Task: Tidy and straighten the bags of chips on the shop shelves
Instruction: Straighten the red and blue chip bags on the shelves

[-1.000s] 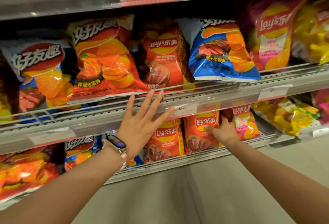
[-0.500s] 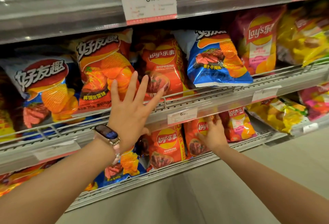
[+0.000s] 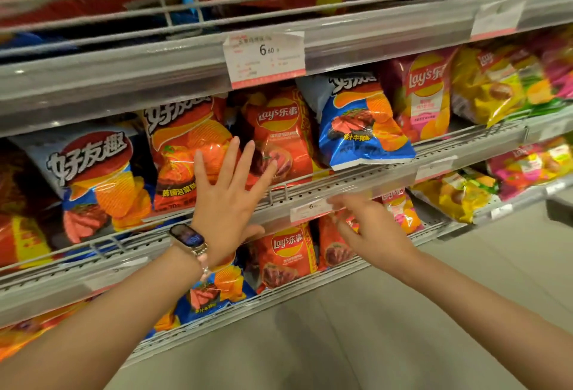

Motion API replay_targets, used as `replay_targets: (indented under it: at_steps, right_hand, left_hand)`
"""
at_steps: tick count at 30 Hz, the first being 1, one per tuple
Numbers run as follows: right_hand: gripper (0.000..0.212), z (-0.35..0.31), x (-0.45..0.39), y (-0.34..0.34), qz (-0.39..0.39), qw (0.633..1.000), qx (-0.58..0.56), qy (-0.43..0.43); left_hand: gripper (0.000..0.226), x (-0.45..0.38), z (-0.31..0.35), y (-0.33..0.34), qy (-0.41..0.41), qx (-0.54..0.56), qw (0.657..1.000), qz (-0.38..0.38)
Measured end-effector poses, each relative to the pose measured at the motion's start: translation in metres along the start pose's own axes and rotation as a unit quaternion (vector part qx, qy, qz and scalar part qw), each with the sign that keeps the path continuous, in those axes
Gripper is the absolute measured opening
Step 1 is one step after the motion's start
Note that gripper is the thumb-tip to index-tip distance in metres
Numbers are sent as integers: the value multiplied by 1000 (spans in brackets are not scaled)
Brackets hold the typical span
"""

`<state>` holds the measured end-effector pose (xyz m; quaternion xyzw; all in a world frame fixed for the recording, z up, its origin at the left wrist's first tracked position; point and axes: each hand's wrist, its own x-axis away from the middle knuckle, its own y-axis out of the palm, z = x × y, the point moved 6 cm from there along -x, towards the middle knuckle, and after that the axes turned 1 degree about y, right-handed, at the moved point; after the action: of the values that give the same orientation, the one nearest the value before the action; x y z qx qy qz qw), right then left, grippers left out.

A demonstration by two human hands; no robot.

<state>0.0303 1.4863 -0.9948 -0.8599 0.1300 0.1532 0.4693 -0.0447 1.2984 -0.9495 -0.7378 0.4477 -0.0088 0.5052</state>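
Left fingers: the left hand is flat, fingers straight and spread, holding nothing; whether the tips touch foil or hover just off it cannot be told.
Right fingers: the right hand is blurred, fingers loosely extended, apparently gripping nothing.
Watch: the smartwatch sits on the left wrist.
Nearest bags: the orange ridged-chip bag lies behind the left fingertips; the red Lay's bag is just to their right. Both stand roughly upright, long axis vertical.
Nearer hand: the left, judging by reach.
Beyond right fingers: the lower red Lay's bags, partly hidden by the shelf rail.
Far: the blue bag leans, overhanging the rail.
Unclear: the top shelf is blurred.
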Motion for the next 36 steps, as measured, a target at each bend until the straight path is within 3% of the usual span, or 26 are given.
replay_targets:
  at_steps: [4,8,11,14,19,24,27,30,32,36]
  right_hand:
    - [29,-36,-21,-56,106,989,-11,-106]
    - [28,-33,-56,-96,187,975,40,-116]
    - [38,-7,-85,-110,172,981,84,-34]
    - [63,18,-106,-111,117,988,77,64]
    - [96,47,-120,-102,67,975,-59,202]
    - [109,63,-126,-88,17,938,-199,285]
    - [99,69,-124,-79,-15,919,-216,330]
    - [72,67,-122,-76,-10,914,-257,315]
    - [65,63,-121,-79,14,912,-282,299]
    - [59,47,-117,-84,39,905,-328,267]
  left_hand:
    - [137,-2,-14,-6,-35,29,999,0]
    - [133,-4,-29,-5,-52,36,997,-41]
    - [131,-5,-32,-6,-59,46,996,-52]
    - [131,-6,-32,-7,-62,50,995,-62]
    - [130,-6,-30,-7,-74,38,992,-93]
    - [127,-7,-29,-8,-79,17,991,-109]
    - [128,-6,-30,-7,-76,24,991,-106]
    - [128,-6,-30,-7,-74,30,991,-107]
    - [126,-5,-32,-8,-66,45,993,-85]
    - [93,2,-47,-20,-75,120,990,27]
